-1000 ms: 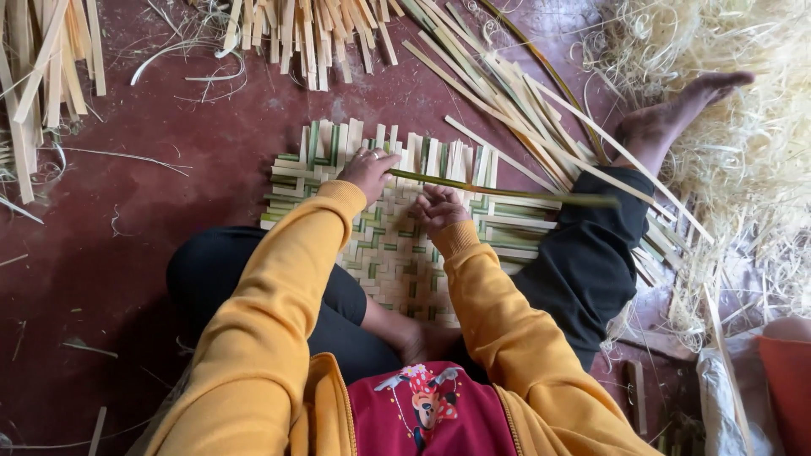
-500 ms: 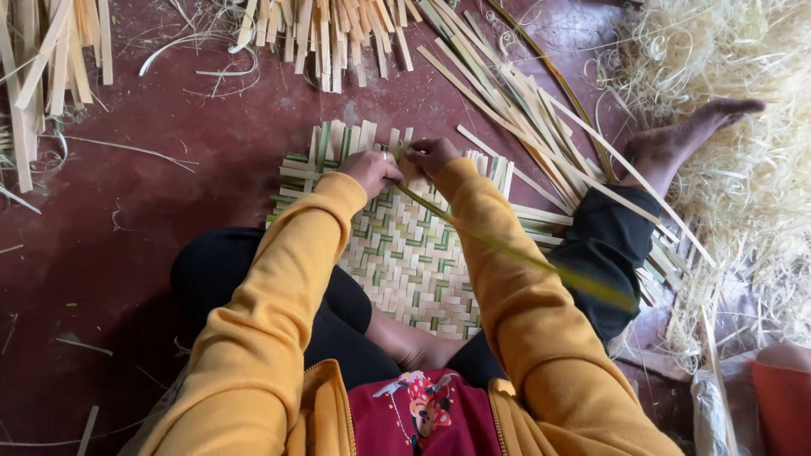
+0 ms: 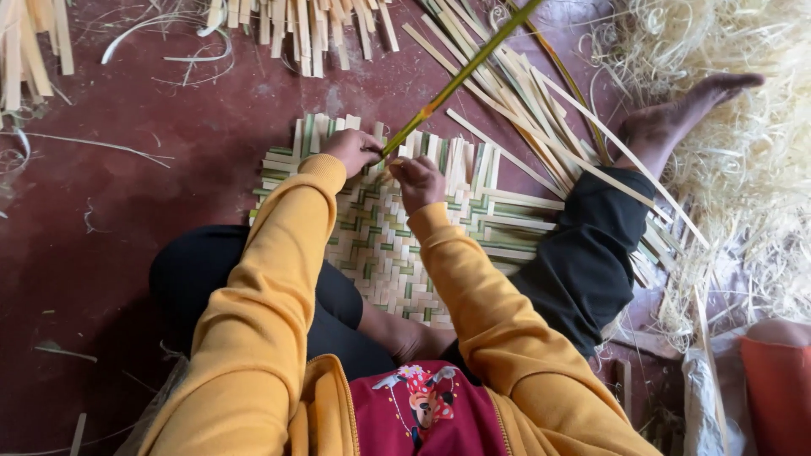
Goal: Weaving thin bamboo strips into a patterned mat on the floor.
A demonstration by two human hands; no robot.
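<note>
A half-woven bamboo mat (image 3: pixel 397 245) lies on the dark red floor between my legs. My left hand (image 3: pixel 351 150) grips the near end of a long green bamboo strip (image 3: pixel 460 78) at the mat's far edge. The strip slants up and away to the upper right. My right hand (image 3: pixel 418 181) rests just beside it on the mat, fingers curled on the weave. Both arms wear yellow sleeves.
Loose bamboo strips (image 3: pixel 524 93) fan out to the right of the mat, more lie at the top (image 3: pixel 304 25) and top left. A heap of pale shavings (image 3: pixel 752 160) fills the right side by my bare foot (image 3: pixel 676 114). An orange object (image 3: pixel 773 388) sits bottom right.
The green strip swung from lying across the mat toward the right to pointing up and away. My right hand moved from the mat's far edge back onto the weave.
</note>
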